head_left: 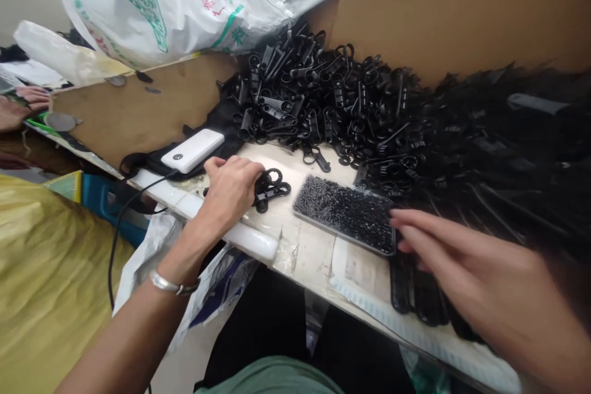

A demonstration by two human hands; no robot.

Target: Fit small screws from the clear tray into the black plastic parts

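My left hand (229,188) rests on the table edge, fingers curled over a small bunch of black plastic clips (270,188). My right hand (466,265) hovers flat with fingers spread, its fingertips at the right end of a shallow clear tray (344,210) filled with tiny black parts. Under the right hand lie several long black plastic strips (410,292). A large heap of black plastic clips (332,98) covers the table behind the tray.
A white power bank (192,150) with a black cable lies left of my left hand. White printed plastic sacks (175,0) and a brown cardboard wall (452,6) stand behind. Yellow fabric (46,277) is at lower left. Another person's hand (21,104) shows at far left.
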